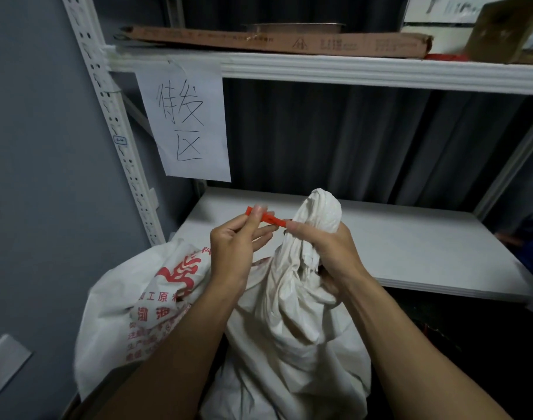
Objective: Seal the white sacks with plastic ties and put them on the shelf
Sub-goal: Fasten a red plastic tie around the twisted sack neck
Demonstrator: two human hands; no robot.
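Observation:
A full white sack stands in front of the shelf, its mouth gathered into a twisted neck. My right hand grips that neck just below the bunched top. A red plastic tie runs from the neck to the left, and my left hand pinches its free end between thumb and fingers. A second white sack with red print lies to the left, partly hidden behind my left forearm.
The white shelf board lies right behind the sack. A perforated white upright stands at the left with a handwritten paper sign hanging from the upper shelf, which carries a long cardboard box. A grey wall is at the left.

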